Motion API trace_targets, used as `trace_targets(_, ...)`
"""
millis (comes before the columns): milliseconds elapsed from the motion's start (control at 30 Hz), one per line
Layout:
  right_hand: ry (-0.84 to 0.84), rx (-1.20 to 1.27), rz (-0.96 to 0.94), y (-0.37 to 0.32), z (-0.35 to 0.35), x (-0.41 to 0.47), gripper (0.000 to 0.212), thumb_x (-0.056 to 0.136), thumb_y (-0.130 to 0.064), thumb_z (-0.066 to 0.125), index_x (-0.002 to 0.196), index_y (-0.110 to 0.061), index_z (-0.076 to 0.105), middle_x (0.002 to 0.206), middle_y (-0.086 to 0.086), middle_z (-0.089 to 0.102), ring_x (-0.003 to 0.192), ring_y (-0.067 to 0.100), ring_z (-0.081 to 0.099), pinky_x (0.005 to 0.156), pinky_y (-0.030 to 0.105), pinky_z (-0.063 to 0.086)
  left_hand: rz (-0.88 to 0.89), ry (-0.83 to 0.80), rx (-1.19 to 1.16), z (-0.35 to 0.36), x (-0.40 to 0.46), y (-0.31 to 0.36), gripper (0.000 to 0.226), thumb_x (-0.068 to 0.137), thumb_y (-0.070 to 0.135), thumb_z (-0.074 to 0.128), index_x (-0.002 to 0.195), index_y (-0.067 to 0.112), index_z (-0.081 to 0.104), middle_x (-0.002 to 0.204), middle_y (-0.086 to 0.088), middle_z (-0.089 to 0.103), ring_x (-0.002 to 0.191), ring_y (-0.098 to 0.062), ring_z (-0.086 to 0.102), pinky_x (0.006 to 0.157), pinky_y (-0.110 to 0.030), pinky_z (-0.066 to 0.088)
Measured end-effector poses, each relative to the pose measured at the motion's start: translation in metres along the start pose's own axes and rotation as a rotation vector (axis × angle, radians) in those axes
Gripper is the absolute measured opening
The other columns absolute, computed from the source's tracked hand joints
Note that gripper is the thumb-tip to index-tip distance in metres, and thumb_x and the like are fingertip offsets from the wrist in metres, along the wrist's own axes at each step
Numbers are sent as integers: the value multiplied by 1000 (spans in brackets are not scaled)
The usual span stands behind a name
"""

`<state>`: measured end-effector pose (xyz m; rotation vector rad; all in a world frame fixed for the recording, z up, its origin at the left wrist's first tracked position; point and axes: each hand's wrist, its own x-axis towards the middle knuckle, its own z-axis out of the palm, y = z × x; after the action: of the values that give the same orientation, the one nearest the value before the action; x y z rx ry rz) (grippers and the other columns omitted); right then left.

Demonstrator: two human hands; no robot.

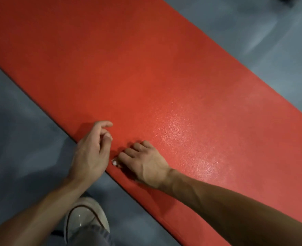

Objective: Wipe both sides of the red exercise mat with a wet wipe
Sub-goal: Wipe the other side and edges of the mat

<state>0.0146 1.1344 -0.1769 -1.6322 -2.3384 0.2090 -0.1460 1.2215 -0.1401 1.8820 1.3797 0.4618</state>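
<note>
Red exercise mat (pixel 146 77): right hand (pixel 144 166), grip clamped on wet wipe (pixel 114 162) at lower centre, should press flat, overlapping strokes; left hand (pixel 91 150) loosely curled, empty.

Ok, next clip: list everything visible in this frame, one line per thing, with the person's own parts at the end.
exercise mat: one, red, flat on the floor, running diagonally across the frame
wet wipe: one, white, mostly hidden under the right hand's fingers near the mat's near edge
floor: grey, on both sides of the mat
shoe: one, white, on the floor by the mat's edge
trouser leg: one, grey, bottom edge
left hand: loosely curled, holding nothing, over the mat's edge
right hand: on the mat, covering the wipe
</note>
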Motion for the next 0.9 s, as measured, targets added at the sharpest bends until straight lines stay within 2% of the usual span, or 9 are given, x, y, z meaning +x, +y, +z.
trace_targets(133, -27, -1, -95, 9, -2, -3, 22, 105, -28, 42, 114, -21, 61, 85, -2, 65, 77, 25, 57, 75, 38, 42, 11, 17, 10, 5, 18, 1, 26, 102, 13, 50, 123, 26, 58, 91, 18, 65, 84, -4, 60, 79, -22, 39)
trace_targets(200, -47, -38, -61, 36, -10, -2, 20, 103, -27, 47, 119, -25, 59, 85, -2, 65, 79, 26, 58, 75, 39, 42, 15, 20, 6, 10, 20, 4, 26, 102, 12, 50, 123, 25, 58, 91, 17, 65, 83, -2, 60, 78, -20, 39)
trace_targets(300, 108, -138, 299, 120, -39, -4, 11, 99, -31, 59, 107, -29, 51, 69, 1, 62, 64, 30, 61, 62, 35, 38, 27, 2, -7, 19, 20, 10, 26, 102, 13, 50, 121, 30, 57, 90, 20, 64, 85, 0, 62, 75, -14, 40)
trace_targets(400, 230, -172, 802, 194, -72, -21, 11, 102, -32, 48, 98, -22, 45, 63, 13, 62, 58, 38, 63, 61, 37, 37, 72, -13, -6, 26, 22, 15, 27, 102, 12, 50, 121, 29, 57, 90, 20, 64, 85, 0, 63, 75, -16, 41)
trace_targets(467, 266, -117, 897, 191, -67, -24, 9, 102, -29, 45, 98, -21, 47, 65, 12, 63, 60, 38, 62, 62, 36, 33, 97, -22, -3, 30, 22, 17, 27, 101, 11, 51, 121, 28, 57, 91, 18, 64, 84, -1, 63, 76, -20, 41)
trace_targets(633, 15, 16, 223, 81, -31, -13, 24, 93, -22, 65, 114, -26, 54, 72, -2, 61, 68, 26, 56, 68, 36, 43, 140, -56, 7, 31, 29, 22, 26, 102, 9, 52, 122, 26, 58, 92, 15, 63, 84, -2, 63, 77, -20, 42)
trace_targets(700, -35, -6, 88, 86, -32, -16, 28, 93, -24, 65, 119, -26, 54, 77, -3, 63, 72, 25, 56, 73, 37, 43, 149, -63, 26, 32, 33, 21, 26, 101, 8, 53, 122, 24, 58, 89, 15, 64, 85, 0, 62, 78, -19, 41)
trace_targets(800, 132, -102, 353, 150, -51, -17, 9, 101, -31, 55, 108, -25, 52, 66, 2, 60, 59, 30, 59, 61, 35, 36, 106, -87, 54, 32, 35, 17, 26, 102, 10, 54, 122, 25, 59, 90, 15, 64, 86, 4, 59, 77, -18, 38)
trace_targets(900, 243, -237, 841, 222, -78, -30, 22, 100, -37, 44, 100, -17, 53, 68, 17, 65, 63, 40, 65, 64, 41, 43, 74, -103, 73, 34, 35, 14, 27, 101, 13, 54, 123, 27, 58, 91, 18, 63, 83, 1, 59, 77, -24, 40)
